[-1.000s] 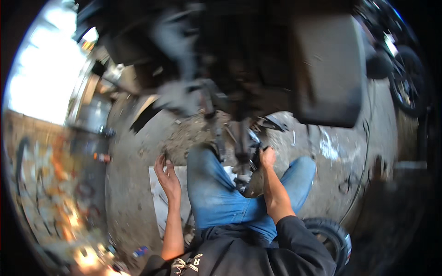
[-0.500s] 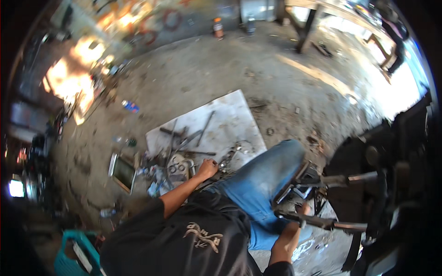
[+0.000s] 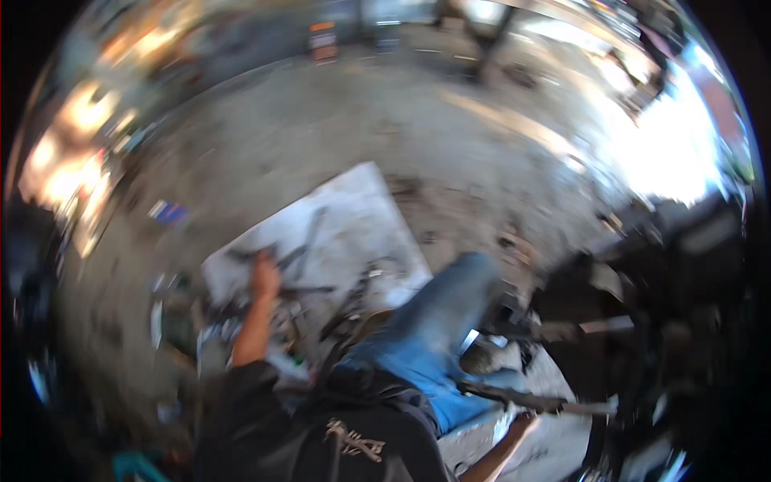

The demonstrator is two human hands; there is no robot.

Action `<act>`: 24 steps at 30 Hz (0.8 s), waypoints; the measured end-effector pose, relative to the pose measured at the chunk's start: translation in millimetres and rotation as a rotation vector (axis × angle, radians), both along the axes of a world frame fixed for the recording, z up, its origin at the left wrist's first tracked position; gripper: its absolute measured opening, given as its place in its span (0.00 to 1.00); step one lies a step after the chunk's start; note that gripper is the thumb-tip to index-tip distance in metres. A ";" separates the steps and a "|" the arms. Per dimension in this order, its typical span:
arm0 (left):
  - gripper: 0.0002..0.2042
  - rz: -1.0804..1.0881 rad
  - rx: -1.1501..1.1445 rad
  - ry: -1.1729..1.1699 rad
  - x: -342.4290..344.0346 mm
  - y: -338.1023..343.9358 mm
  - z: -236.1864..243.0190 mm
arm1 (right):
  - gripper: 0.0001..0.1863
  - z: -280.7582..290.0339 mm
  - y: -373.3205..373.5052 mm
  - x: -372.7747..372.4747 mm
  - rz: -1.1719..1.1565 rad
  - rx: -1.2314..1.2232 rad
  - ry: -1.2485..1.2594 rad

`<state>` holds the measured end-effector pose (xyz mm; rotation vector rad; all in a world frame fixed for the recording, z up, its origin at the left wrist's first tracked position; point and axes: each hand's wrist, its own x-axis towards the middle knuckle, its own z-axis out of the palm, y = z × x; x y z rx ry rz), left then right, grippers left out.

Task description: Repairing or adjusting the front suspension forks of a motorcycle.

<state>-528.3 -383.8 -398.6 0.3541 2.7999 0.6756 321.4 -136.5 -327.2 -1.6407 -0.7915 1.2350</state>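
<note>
Stretched forward, my left hand [image 3: 265,275] is over the left part of a whitish board [image 3: 365,193] on the floor, at the end of a dark tool [image 3: 242,254]. Motion blur smears its fingers, so its grip is unclear. A long thin bar [image 3: 315,229] and a dark rod [image 3: 313,288] lie on the board beside it. My right hand [image 3: 525,422] is low on the right, just below a dark metal tube [image 3: 514,395] of a large black machine [image 3: 642,297]. Its fingers are blurred and partly hidden by the tube.
A chain-like metal part [image 3: 353,299] lies near my bent knee [image 3: 474,277]. A blue packet [image 3: 169,212] is on the floor to the left. Farther back stand an orange-capped bottle [image 3: 324,42] and a wooden bench [image 3: 554,16]. A teal plastic item [image 3: 136,466] shows at lower left.
My left hand has moved forward and left, from beside my knee to the tools on the board. My right hand stays near the machine's tube. The whole view has shifted and blurred.
</note>
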 end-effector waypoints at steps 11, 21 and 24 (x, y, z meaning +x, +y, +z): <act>0.16 -0.950 -0.148 -0.158 -8.4 312.0 50.8 | 0.11 72.1 -51.3 -86.3 -0.795 -0.069 0.014; 0.17 -1.105 0.041 -0.015 28.3 363.6 158.4 | 0.16 125.8 -54.9 -94.9 -1.204 0.306 -0.047; 0.17 -1.128 0.079 0.013 48.9 364.2 181.6 | 0.15 238.2 -36.9 -112.9 -1.245 0.693 0.022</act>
